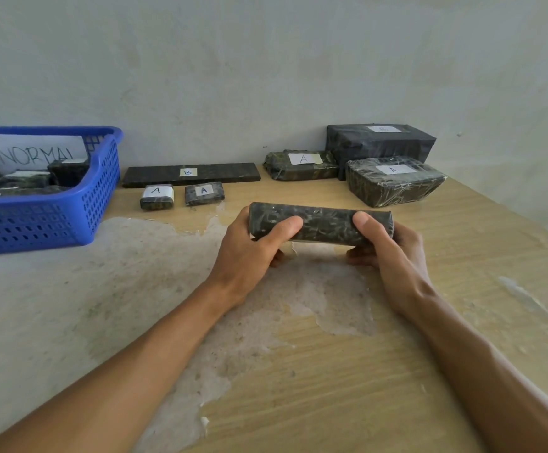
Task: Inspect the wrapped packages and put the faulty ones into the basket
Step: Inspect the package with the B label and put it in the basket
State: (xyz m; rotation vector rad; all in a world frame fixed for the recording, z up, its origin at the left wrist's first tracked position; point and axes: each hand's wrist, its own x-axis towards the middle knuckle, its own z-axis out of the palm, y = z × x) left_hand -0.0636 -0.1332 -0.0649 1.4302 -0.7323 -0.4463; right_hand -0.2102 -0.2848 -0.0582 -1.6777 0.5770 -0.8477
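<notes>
A long dark wrapped package (323, 223) is held just above the table's middle, its label not visible. My left hand (249, 253) grips its left end, thumb on the near face. My right hand (387, 250) grips its right end the same way. At the far left stands the blue basket (70, 220), with a paper reading "ABNORMAL" and several dark packages inside.
Along the wall lie a long flat package marked B (191, 173), two small packages marked A (156, 197) (204, 192), a medium A package (300, 165), a bigger A package (393, 179) and a large dark box (380, 142). The wooden table (364, 371) has worn pale patches.
</notes>
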